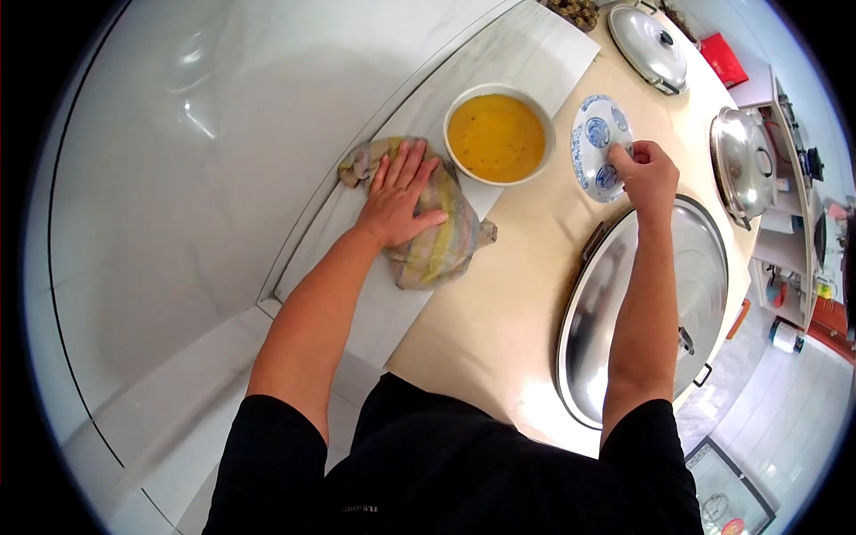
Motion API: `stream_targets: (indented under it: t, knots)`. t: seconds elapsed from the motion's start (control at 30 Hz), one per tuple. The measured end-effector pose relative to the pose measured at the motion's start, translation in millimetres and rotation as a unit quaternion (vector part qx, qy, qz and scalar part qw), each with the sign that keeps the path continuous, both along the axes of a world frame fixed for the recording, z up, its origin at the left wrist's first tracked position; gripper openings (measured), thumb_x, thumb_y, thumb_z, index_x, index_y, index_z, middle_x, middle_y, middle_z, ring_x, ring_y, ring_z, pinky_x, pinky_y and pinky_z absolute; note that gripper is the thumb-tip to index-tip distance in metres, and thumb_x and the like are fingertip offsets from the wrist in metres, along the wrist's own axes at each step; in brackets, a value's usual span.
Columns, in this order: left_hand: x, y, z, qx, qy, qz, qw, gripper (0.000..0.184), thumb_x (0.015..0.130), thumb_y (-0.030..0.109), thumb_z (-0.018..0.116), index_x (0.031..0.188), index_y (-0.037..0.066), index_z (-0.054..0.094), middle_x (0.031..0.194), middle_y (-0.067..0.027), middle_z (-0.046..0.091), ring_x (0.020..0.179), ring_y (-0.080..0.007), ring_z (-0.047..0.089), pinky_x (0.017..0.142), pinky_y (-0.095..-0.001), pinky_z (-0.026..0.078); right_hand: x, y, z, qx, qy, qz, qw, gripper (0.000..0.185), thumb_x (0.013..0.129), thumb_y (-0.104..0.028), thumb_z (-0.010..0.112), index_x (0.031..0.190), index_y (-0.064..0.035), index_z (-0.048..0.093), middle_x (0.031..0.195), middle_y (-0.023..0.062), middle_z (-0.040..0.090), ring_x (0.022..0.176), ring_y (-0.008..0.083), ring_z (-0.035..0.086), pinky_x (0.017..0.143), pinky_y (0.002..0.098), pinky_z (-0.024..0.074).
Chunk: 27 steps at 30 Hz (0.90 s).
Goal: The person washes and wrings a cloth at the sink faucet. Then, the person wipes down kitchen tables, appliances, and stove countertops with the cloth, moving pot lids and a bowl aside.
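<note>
My left hand (399, 201) lies flat with fingers spread on a crumpled striped cloth (437, 250) in grey, yellow and pinkish tones. The cloth rests on a pale marbled ledge, close beside a white bowl (504, 182) of yellow-orange liquid with small dark specks. A blue-and-white patterned plate (590, 153) is pinched at its right edge between the thumb and fingers of my right hand (651, 174). The plate looks tilted; whether it touches the counter I cannot tell. Below my right forearm lies a large, shiny metal lid (597, 343).
The beige counter (473, 325) runs along the marbled ledge (343, 308) and a white wall. At the far end stand a lidded metal pan (637, 45) and a red package (722, 61). Another lidded pan (736, 165) sits at the right edge, near shelves.
</note>
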<state>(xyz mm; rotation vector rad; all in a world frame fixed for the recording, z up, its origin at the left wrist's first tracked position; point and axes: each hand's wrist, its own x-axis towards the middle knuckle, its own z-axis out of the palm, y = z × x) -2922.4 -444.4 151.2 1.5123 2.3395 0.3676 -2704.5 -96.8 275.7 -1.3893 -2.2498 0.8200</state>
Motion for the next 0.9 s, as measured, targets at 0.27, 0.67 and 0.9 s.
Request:
stream_targets:
  t: [0.27,0.67,0.9]
  knots:
    - [0.5,1.5,3.8,-0.021,0.005,0.002,1.000,0.101,0.095,0.068,0.063,0.172,0.016,0.024,0.182,-0.0085,0.004,0.168,-0.0275,-0.003,0.135,-0.0498,-0.002,0.2,-10.4,1.7,0.027,-0.040,0.024,0.999,0.055,0.074,-0.041,0.083,0.097,0.0083,0.074,0.085,0.0181,0.075,0.076,0.0249,0.072,0.075,0.0366,0.0586]
    - [1.1,0.2,-0.2,-0.001,0.000,0.005,1.000,0.101,0.094,0.065,0.066,0.171,0.014,0.025,0.182,-0.0113,0.006,0.168,-0.0305,0.000,0.134,-0.0536,0.001,-10.1,-17.3,9.2,0.088,-0.055,0.085,0.991,0.050,0.073,-0.039,0.086,0.089,0.0063,0.072,0.086,0.0201,0.074,0.073,0.0316,0.072,0.073,0.0407,0.0590]
    - [2.0,1.6,7.1,-0.017,-0.021,0.008,1.000,0.100,0.094,0.064,0.067,0.171,0.016,0.026,0.182,-0.0100,0.005,0.168,-0.0297,-0.001,0.134,-0.0536,0.000,-38.3,-38.1,13.6,0.137,-0.034,0.184,0.973,0.046,0.071,-0.038,0.085,0.086,0.0039,0.071,0.085,0.0208,0.072,0.075,0.0371,0.071,0.073,0.0444,0.0589]
